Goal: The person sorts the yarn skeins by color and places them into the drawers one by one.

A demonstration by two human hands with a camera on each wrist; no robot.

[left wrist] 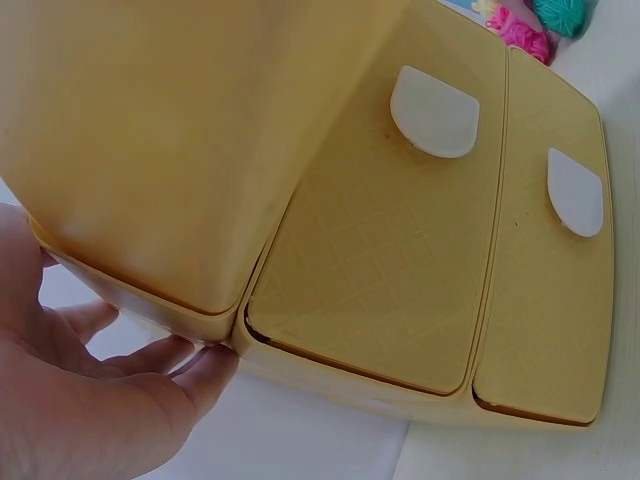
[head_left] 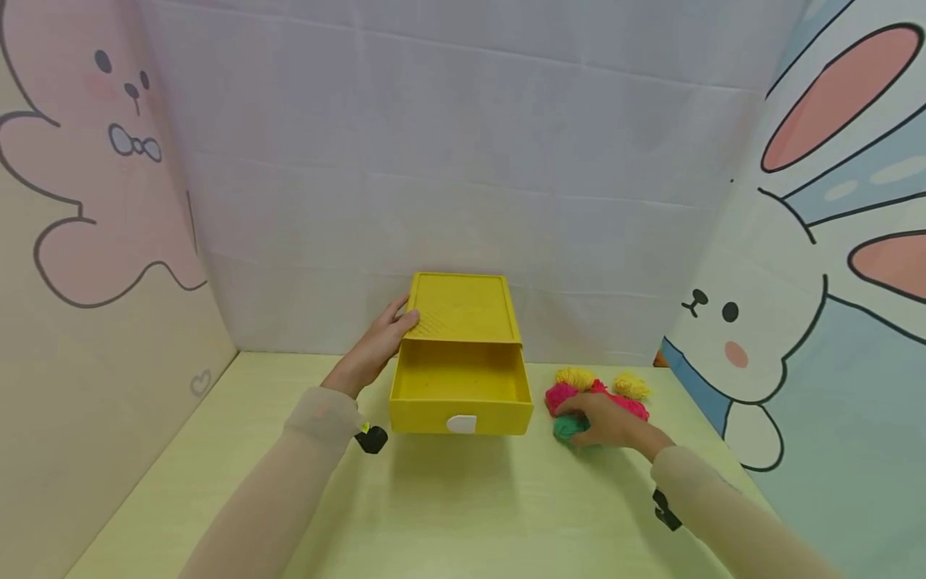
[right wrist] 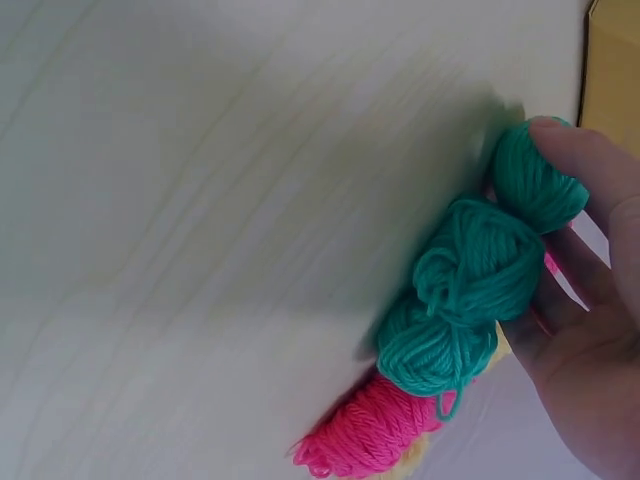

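A yellow drawer cabinet (head_left: 463,310) stands against the back wall with its top drawer (head_left: 463,418) pulled out; the drawer's visible floor is bare. My left hand (head_left: 376,346) rests on the cabinet's upper left side, thumb at the top edge; in the left wrist view its fingers (left wrist: 205,375) lie along the side wall. To the right of the cabinet, my right hand (head_left: 611,422) holds a teal yarn ball (right wrist: 535,180) between thumb and fingers. Two more teal yarn balls (right wrist: 480,260) lie in a row beside it on the table, touching the fingers.
Pink yarn balls (head_left: 560,396) and yellow yarn balls (head_left: 632,384) lie behind and around the right hand. Two closed lower drawers (left wrist: 375,230) with white handles show below the pulled-out one. Cartoon-printed panels (head_left: 760,338) stand at both sides of the table (head_left: 448,515).
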